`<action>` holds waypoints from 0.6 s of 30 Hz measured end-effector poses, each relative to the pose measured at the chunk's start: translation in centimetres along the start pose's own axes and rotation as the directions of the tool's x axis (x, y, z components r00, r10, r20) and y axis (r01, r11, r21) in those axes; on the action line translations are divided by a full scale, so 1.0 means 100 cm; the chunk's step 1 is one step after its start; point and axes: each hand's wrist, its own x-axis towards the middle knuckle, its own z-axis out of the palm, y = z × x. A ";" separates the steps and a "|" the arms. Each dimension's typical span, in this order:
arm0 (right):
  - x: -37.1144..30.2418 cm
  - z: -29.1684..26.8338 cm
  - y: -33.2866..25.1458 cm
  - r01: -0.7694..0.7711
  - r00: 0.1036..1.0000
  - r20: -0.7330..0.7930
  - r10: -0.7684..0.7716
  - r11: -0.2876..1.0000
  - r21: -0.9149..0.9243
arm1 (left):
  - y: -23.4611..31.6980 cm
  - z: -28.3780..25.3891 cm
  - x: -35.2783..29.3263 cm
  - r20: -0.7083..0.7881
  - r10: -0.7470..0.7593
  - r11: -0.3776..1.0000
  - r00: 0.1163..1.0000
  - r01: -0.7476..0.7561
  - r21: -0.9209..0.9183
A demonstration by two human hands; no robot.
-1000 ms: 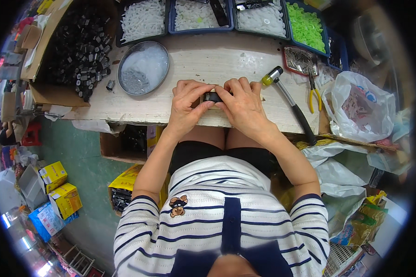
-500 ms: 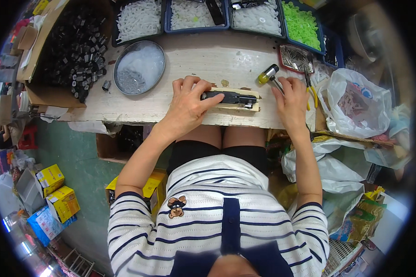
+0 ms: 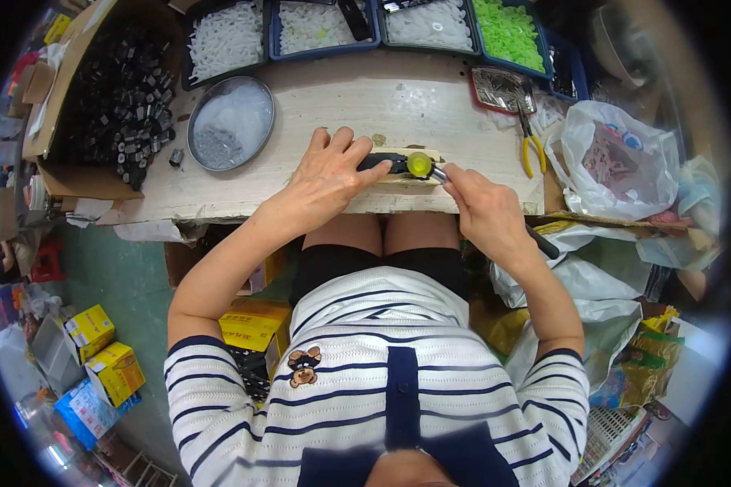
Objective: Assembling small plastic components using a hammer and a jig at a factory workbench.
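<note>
My left hand lies at the bench edge. Its thumb presses on a long black part and its other fingers curl over the far side. The part sits in a pale wooden block. My right hand is wrapped round the metal shaft of a hammer with a black handle end. The hammer's yellow head is over the right end of the black part and hides it. Whether the head touches the part, I cannot tell.
A round metal dish stands to the left, beside a carton of small black pieces. Blue bins of white and green plastic pieces line the back. Yellow-handled pliers, a red tray and a plastic bag are to the right.
My right hand has picked the hammer up from the bench and brought it left, its yellow head now over the black part. The left hand still holds the part.
</note>
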 end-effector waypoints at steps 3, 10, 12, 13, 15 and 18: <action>0.004 -0.004 -0.001 -0.015 0.998 0.052 0.017 0.999 -0.042 | 0.001 -0.004 0.002 0.039 0.024 0.999 0.999 -0.025 0.025; 0.003 -0.008 -0.012 -0.020 1.000 0.008 0.020 0.998 -0.064 | 0.004 -0.002 0.004 0.047 0.037 0.999 0.998 -0.038 0.023; 0.006 -0.009 -0.014 -0.032 0.991 0.125 0.050 0.989 -0.144 | 0.003 -0.002 0.004 0.063 0.031 0.999 0.998 -0.032 0.022; 0.006 -0.014 -0.017 -0.019 1.000 -0.016 0.018 0.999 -0.049 | 0.004 -0.002 0.003 0.057 0.034 0.999 0.998 -0.035 0.018; 0.006 -0.011 -0.019 0.003 0.988 -0.157 0.004 0.999 0.044 | 0.005 -0.004 0.004 0.052 0.039 0.999 0.998 -0.039 0.010; 0.004 0.001 -0.015 -0.055 0.990 0.124 0.073 0.988 -0.144 | 0.005 -0.006 0.006 0.052 0.035 0.998 0.998 -0.038 0.053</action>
